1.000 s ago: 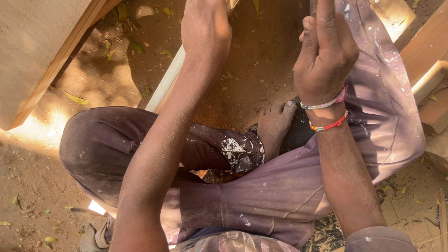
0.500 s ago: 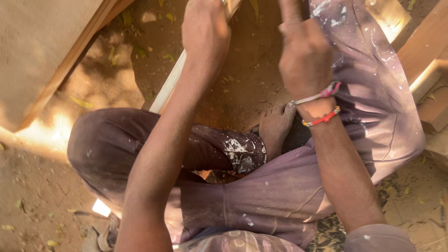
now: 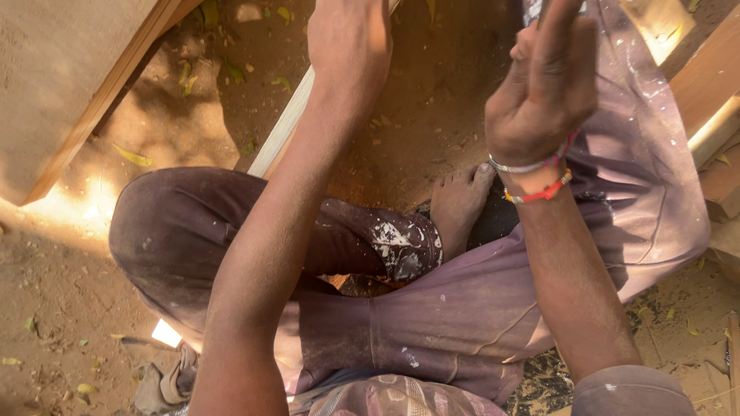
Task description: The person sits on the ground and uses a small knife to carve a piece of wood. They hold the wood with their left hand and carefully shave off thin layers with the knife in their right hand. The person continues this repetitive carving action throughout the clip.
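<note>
2 hands up over the crossed legs (image 3: 432,308). Left hand (image 3: 348,46) sits on the pale wood strip (image 3: 281,127), which runs beyond the left knee; grip cannot be told. Right hand (image 3: 543,92), fingers (image 3: 563,35) now straighter than 0.5 s ago, has risen beside it, holding a thin tool, tip out of view.

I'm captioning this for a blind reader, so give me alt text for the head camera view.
Looking down at a person seated cross-legged on dirt ground, the left hand rests on a pale wooden strip and the right hand, bracelets at its wrist, is raised, gripping something mostly out of frame. A bare foot shows between stained trousers.
</note>
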